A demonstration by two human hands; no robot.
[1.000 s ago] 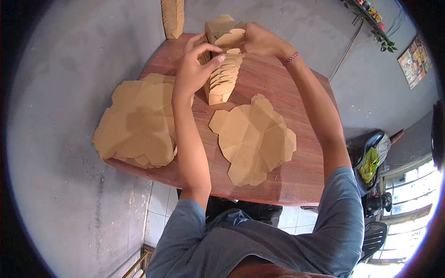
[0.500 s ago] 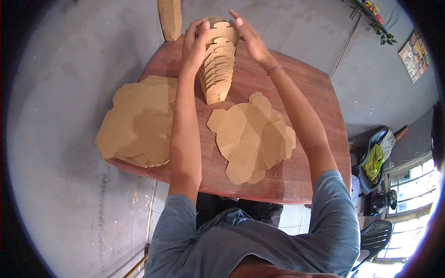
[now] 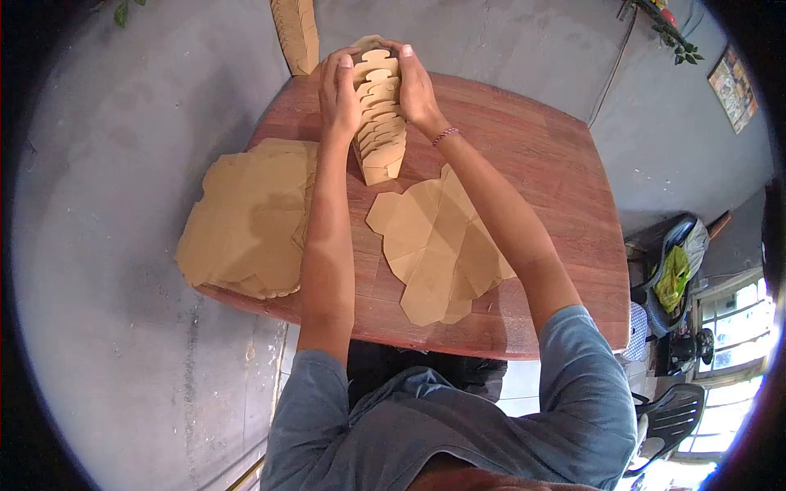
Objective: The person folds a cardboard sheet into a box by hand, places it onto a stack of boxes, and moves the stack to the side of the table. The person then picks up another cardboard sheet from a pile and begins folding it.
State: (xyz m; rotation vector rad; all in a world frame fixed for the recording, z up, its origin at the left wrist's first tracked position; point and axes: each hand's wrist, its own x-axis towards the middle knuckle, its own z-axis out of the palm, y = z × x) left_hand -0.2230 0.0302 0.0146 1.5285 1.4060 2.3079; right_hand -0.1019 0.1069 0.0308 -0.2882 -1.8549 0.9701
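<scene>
A tall stack of nested folded cardboard boxes (image 3: 381, 135) stands on the wooden table, its notched tabs overlapping one above another. My left hand (image 3: 339, 96) curves around the left side of its upper end, thumb along the near edge. On the opposite side, my right hand (image 3: 417, 92) presses in with its thumb up and fingers curled behind. The fingertips behind the stack are partly hidden. Below my forearms lie flat, creased cardboard blanks (image 3: 434, 245), partly covered by my right arm. A thicker pile of flat cardboard blanks (image 3: 246, 221) rests at the left, beside my left forearm.
The reddish wooden table (image 3: 524, 139) has a curved edge near the grey wall (image 3: 131, 164). Another cardboard stack (image 3: 295, 37) stands past the far left edge. To the right are a chair holding a yellow-green bag (image 3: 673, 278) and a black plastic chair (image 3: 675, 413).
My right hand has come in from the right, its raised fingers now curled against the stack. My left hand has shifted slightly down and stays at the stack's left side.
</scene>
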